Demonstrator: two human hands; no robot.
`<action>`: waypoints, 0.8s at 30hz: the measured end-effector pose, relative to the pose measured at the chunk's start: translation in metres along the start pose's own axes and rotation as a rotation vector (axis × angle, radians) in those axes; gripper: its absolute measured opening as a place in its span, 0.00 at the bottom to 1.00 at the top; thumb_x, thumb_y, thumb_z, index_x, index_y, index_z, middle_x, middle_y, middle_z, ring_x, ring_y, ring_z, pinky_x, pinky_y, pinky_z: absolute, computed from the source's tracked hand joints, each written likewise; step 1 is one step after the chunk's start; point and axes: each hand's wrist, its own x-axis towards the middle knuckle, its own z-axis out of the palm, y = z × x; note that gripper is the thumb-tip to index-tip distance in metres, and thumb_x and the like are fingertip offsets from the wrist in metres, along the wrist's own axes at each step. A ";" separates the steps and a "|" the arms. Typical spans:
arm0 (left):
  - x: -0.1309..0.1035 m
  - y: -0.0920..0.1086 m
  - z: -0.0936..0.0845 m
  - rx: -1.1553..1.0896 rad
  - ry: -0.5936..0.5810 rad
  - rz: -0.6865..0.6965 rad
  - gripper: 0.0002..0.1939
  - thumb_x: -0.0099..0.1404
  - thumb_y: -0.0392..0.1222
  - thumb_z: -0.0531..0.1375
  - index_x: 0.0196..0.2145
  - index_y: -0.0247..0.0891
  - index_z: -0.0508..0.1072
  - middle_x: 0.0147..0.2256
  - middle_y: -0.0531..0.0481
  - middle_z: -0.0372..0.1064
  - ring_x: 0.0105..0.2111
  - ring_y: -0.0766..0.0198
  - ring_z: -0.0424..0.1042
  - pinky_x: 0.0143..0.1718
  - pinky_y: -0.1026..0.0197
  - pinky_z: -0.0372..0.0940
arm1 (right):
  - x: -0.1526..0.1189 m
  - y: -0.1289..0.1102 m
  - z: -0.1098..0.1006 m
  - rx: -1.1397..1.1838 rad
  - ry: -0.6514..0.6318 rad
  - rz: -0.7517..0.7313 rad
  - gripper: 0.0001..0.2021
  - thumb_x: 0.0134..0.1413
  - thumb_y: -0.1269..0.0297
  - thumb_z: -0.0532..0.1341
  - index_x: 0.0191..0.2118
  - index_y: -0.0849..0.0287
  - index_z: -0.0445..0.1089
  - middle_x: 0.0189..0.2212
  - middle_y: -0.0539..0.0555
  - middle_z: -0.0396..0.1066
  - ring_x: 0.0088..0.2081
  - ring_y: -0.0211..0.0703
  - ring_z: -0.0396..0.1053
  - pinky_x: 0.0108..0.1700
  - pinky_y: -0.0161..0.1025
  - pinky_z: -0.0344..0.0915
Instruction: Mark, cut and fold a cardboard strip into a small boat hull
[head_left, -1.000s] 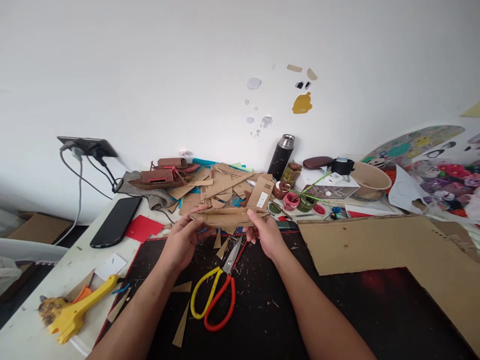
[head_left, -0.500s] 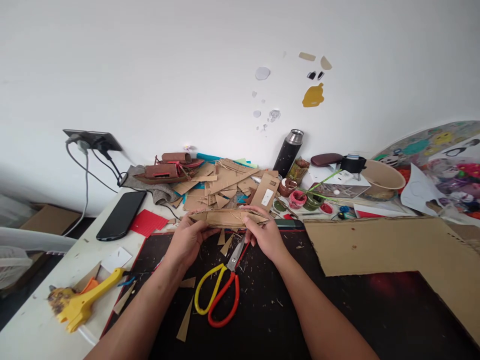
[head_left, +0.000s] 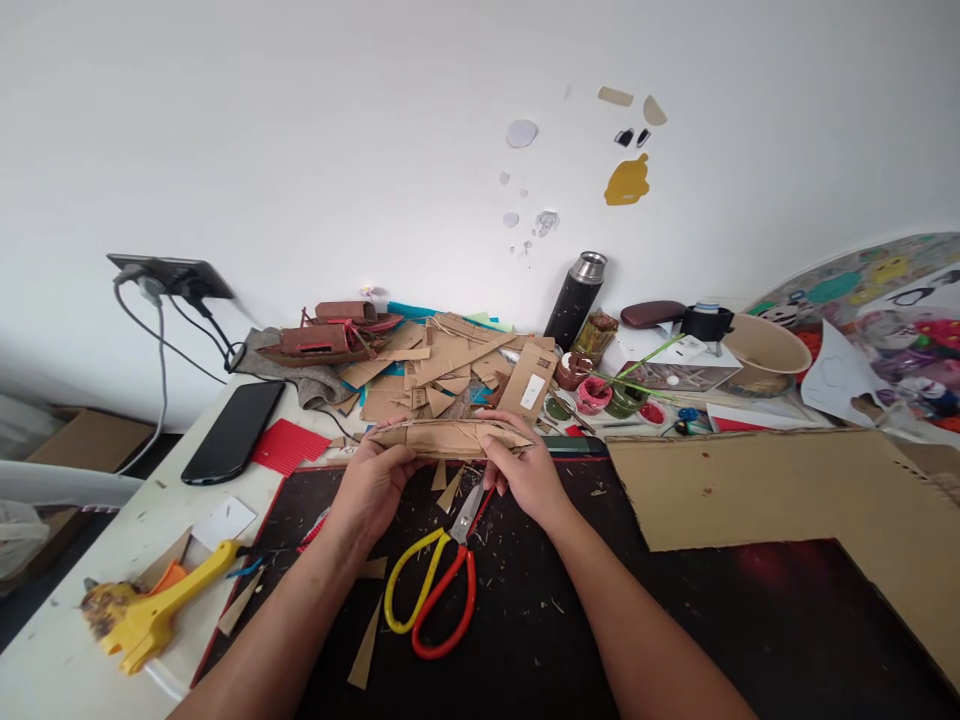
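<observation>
A long, narrow cardboard piece [head_left: 446, 438] with pointed ends is held level between both hands, over the back part of a dark mat [head_left: 540, 600]. My left hand [head_left: 379, 480] grips its left end, thumb on the near side. Its right end is pinched by my right hand [head_left: 525, 475], thumb pressing on the face; some fingers are hidden behind. Scissors with one yellow and one red handle [head_left: 442, 595] lie on the mat just below, blades toward the right hand. Small cardboard triangles [head_left: 365, 645] lie around them.
Cardboard scraps [head_left: 457, 360], two brown model boats [head_left: 322, 340], a black flask [head_left: 576, 300] and paint pots [head_left: 594, 393] stand along the wall. On the left are a phone [head_left: 234, 432] and a yellow glue gun [head_left: 161, 605]; a large cardboard sheet [head_left: 750, 490] lies right.
The view has shifted slightly. The cardboard piece is tilted a little, showing more of its face; both hands keep their hold.
</observation>
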 end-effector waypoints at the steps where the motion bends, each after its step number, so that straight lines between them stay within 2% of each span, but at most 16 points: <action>1: 0.000 0.000 0.000 0.001 0.002 0.003 0.25 0.41 0.30 0.73 0.39 0.37 0.74 0.33 0.48 0.80 0.33 0.55 0.81 0.37 0.54 0.78 | 0.000 0.000 0.000 -0.002 -0.002 -0.001 0.20 0.59 0.53 0.68 0.53 0.55 0.74 0.23 0.46 0.69 0.16 0.39 0.69 0.15 0.32 0.58; 11: -0.001 0.002 -0.003 0.027 0.112 0.067 0.29 0.42 0.31 0.74 0.44 0.38 0.75 0.33 0.52 0.78 0.31 0.63 0.77 0.32 0.63 0.74 | -0.007 -0.004 0.005 0.013 -0.052 0.029 0.20 0.62 0.52 0.67 0.56 0.54 0.74 0.24 0.48 0.73 0.16 0.39 0.69 0.16 0.32 0.58; 15: -0.003 0.000 -0.001 0.032 0.149 0.086 0.29 0.42 0.31 0.74 0.44 0.38 0.75 0.32 0.54 0.77 0.30 0.64 0.75 0.31 0.65 0.72 | -0.004 -0.003 0.006 0.061 -0.052 0.076 0.24 0.60 0.48 0.68 0.57 0.55 0.72 0.25 0.50 0.76 0.15 0.38 0.68 0.16 0.32 0.58; 18: -0.004 -0.003 0.005 0.010 0.106 0.068 0.25 0.45 0.32 0.74 0.42 0.39 0.76 0.35 0.51 0.79 0.35 0.59 0.79 0.35 0.61 0.74 | 0.002 0.002 0.004 0.098 -0.021 0.107 0.26 0.57 0.46 0.69 0.54 0.57 0.71 0.23 0.48 0.75 0.15 0.38 0.68 0.14 0.31 0.58; 21: -0.007 -0.006 0.010 0.003 0.044 0.026 0.18 0.48 0.35 0.73 0.39 0.38 0.78 0.39 0.46 0.81 0.42 0.51 0.82 0.42 0.55 0.77 | 0.006 0.009 0.003 0.127 0.019 0.120 0.22 0.55 0.44 0.69 0.43 0.58 0.72 0.21 0.48 0.74 0.14 0.37 0.67 0.13 0.31 0.57; 24: -0.010 -0.007 0.013 0.006 0.010 -0.019 0.17 0.49 0.36 0.73 0.39 0.37 0.79 0.39 0.44 0.82 0.42 0.48 0.82 0.43 0.51 0.78 | 0.007 0.014 0.003 0.146 0.049 0.120 0.20 0.54 0.45 0.70 0.39 0.58 0.72 0.20 0.48 0.73 0.13 0.37 0.66 0.13 0.31 0.56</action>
